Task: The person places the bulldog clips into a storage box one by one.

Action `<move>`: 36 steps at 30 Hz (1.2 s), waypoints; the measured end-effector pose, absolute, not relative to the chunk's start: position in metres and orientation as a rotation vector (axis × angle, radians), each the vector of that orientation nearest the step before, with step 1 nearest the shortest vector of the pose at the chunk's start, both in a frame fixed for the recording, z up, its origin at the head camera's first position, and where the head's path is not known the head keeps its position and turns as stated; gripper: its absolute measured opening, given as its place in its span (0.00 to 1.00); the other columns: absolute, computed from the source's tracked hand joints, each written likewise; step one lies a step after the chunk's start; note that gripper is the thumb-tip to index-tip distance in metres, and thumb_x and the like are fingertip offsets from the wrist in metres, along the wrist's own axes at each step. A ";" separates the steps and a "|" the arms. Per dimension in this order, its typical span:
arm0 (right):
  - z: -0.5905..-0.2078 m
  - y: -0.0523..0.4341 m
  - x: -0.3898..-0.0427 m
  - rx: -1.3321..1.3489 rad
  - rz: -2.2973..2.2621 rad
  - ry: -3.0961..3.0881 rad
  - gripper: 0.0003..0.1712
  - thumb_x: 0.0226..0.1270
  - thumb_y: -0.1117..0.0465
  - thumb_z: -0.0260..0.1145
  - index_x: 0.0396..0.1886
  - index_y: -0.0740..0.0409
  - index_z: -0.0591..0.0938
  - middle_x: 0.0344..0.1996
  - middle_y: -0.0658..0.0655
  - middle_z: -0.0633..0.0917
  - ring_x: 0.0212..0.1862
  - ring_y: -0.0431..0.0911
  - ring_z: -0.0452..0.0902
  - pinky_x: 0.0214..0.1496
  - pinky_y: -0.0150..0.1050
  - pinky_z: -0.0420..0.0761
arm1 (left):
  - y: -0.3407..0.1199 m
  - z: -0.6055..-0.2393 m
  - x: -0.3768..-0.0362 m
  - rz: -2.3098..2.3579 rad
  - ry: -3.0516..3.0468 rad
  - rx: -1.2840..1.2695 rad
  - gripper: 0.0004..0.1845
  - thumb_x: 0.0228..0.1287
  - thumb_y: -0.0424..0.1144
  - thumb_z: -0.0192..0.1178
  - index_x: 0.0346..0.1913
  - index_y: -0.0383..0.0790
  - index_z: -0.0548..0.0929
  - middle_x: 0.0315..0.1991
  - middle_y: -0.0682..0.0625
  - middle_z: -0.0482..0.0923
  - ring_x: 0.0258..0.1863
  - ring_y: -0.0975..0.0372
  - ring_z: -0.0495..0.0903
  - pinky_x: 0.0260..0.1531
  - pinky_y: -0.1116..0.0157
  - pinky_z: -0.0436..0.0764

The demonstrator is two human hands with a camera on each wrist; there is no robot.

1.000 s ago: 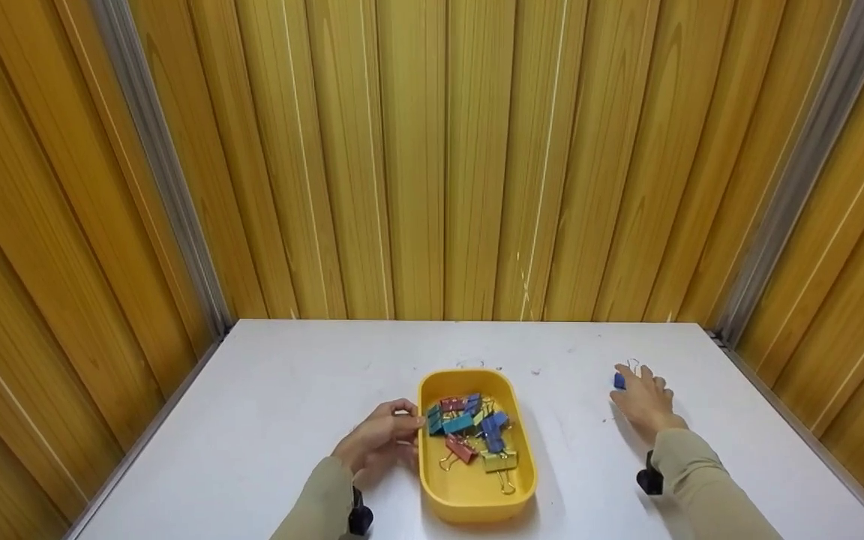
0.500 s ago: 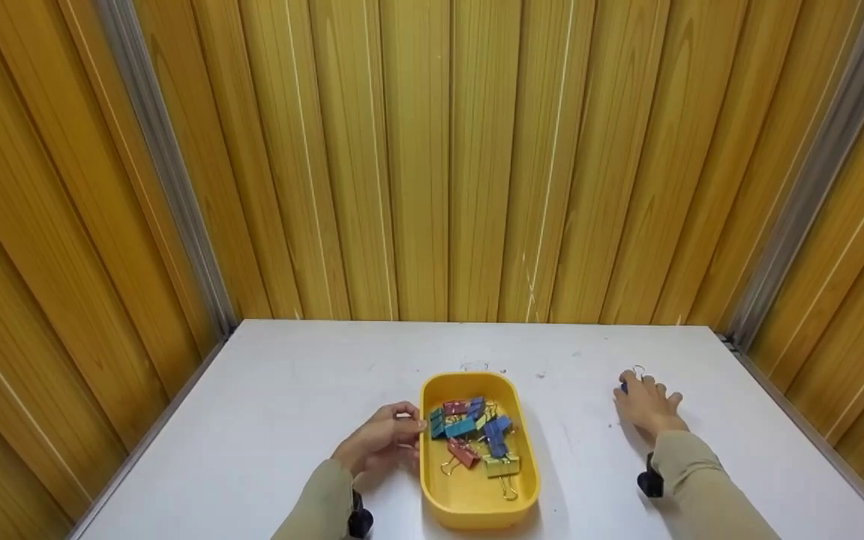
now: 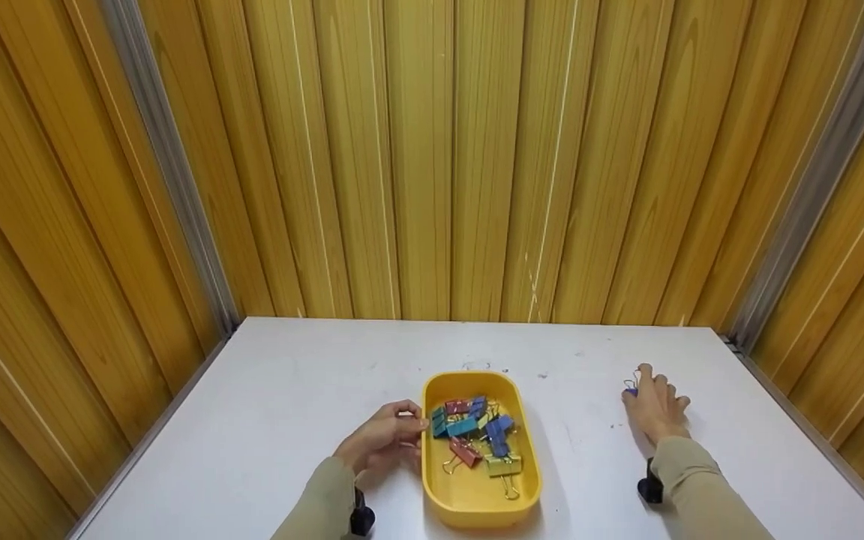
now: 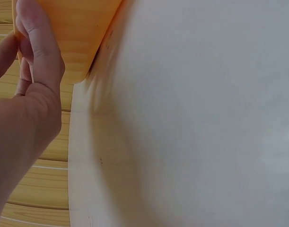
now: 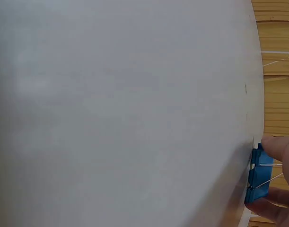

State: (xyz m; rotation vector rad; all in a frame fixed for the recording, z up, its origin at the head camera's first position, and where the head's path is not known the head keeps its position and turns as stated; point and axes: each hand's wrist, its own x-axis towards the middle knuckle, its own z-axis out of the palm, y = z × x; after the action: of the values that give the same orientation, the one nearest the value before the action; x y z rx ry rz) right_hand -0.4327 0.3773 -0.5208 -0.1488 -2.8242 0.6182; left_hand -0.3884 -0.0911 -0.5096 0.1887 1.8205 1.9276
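A yellow rectangular bin (image 3: pixel 477 508) stands on the white table, with several red, teal, blue and yellow binder clips in it. At its left side, my left hand (image 3: pixel 383 436) holds the rim between thumb and fingers, as the left wrist view (image 4: pixel 38 61) of the hand also shows. Over to the right, my right hand (image 3: pixel 655 409) pinches a blue binder clip (image 5: pixel 260 176) by its two ends, thumb on one and fingers on the other. In the head view that clip (image 3: pixel 631 391) is mostly hidden by the hand; its wire handles stick up.
The white table (image 3: pixel 312 367) reaches back to a wall of wood-patterned panels (image 3: pixel 417 165). Grey metal posts (image 3: pixel 177 150) rise at the back corners. Small dark marks (image 3: pixel 542 376) dot the tabletop behind and beside the bin.
My right hand has closed its fingers on the blue binder clip and shifted slightly to the right with it. The left hand stays at the bin's rim.
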 end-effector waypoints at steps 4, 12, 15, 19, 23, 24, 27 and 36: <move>-0.519 0.378 -0.431 -0.151 0.594 -2.799 0.32 0.66 0.60 0.59 0.67 0.67 0.61 0.51 0.79 0.73 0.50 0.72 0.71 0.53 0.69 0.60 | -0.090 -0.509 -0.388 1.924 1.821 0.175 0.10 0.62 0.36 0.62 0.42 0.40 0.73 0.38 0.43 0.84 0.31 0.61 0.83 0.32 0.66 0.86; -0.505 0.375 -0.429 -0.138 0.716 -2.738 0.33 0.63 0.60 0.60 0.64 0.69 0.62 0.53 0.80 0.73 0.53 0.73 0.71 0.55 0.66 0.58 | -0.090 -0.511 -0.387 1.938 1.824 0.212 0.09 0.63 0.36 0.61 0.42 0.40 0.72 0.41 0.40 0.84 0.31 0.60 0.84 0.33 0.66 0.86; -0.496 0.372 -0.428 -0.138 0.739 -2.703 0.34 0.62 0.59 0.61 0.64 0.68 0.62 0.52 0.78 0.74 0.52 0.71 0.72 0.55 0.64 0.59 | -0.090 -0.511 -0.388 1.957 1.792 0.233 0.08 0.63 0.34 0.61 0.40 0.40 0.72 0.39 0.41 0.85 0.29 0.62 0.83 0.30 0.67 0.85; -0.485 0.367 -0.427 -0.144 0.754 -2.694 0.34 0.63 0.58 0.62 0.64 0.67 0.62 0.53 0.77 0.74 0.53 0.70 0.72 0.56 0.63 0.58 | -0.090 -0.510 -0.389 1.958 1.778 0.222 0.07 0.63 0.34 0.60 0.40 0.40 0.72 0.38 0.42 0.84 0.28 0.63 0.82 0.29 0.68 0.84; -0.476 0.363 -0.427 -0.144 0.772 -2.698 0.34 0.64 0.57 0.63 0.65 0.64 0.61 0.55 0.77 0.73 0.55 0.68 0.72 0.58 0.62 0.57 | -0.089 -0.510 -0.390 1.947 1.792 0.213 0.07 0.63 0.35 0.60 0.40 0.41 0.72 0.38 0.42 0.84 0.29 0.62 0.82 0.31 0.67 0.85; -0.475 0.362 -0.427 -0.138 0.775 -2.697 0.34 0.64 0.57 0.63 0.65 0.64 0.61 0.55 0.77 0.73 0.55 0.68 0.72 0.58 0.61 0.58 | -0.089 -0.510 -0.390 1.948 1.792 0.216 0.08 0.63 0.35 0.60 0.40 0.41 0.72 0.39 0.42 0.84 0.29 0.62 0.82 0.31 0.67 0.85; -0.470 0.359 -0.427 -0.102 0.784 -2.678 0.33 0.64 0.57 0.63 0.64 0.62 0.62 0.54 0.75 0.74 0.54 0.66 0.72 0.56 0.60 0.58 | -0.087 -0.512 -0.391 1.957 1.790 0.231 0.07 0.63 0.34 0.60 0.40 0.41 0.72 0.40 0.40 0.84 0.30 0.61 0.83 0.32 0.66 0.85; -0.454 0.339 -0.424 0.062 0.783 -2.600 0.32 0.60 0.58 0.66 0.61 0.64 0.66 0.50 0.73 0.76 0.51 0.66 0.74 0.51 0.58 0.61 | -0.086 -0.512 -0.394 1.952 1.812 0.231 0.08 0.62 0.35 0.62 0.40 0.40 0.73 0.43 0.38 0.84 0.31 0.61 0.83 0.34 0.66 0.86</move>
State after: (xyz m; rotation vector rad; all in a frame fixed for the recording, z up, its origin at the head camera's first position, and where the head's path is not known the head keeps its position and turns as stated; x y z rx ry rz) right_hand -0.4239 0.3386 -0.4544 0.0624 -2.5996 0.7834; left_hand -0.3943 -0.0857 -0.5121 0.2310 1.8122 1.9522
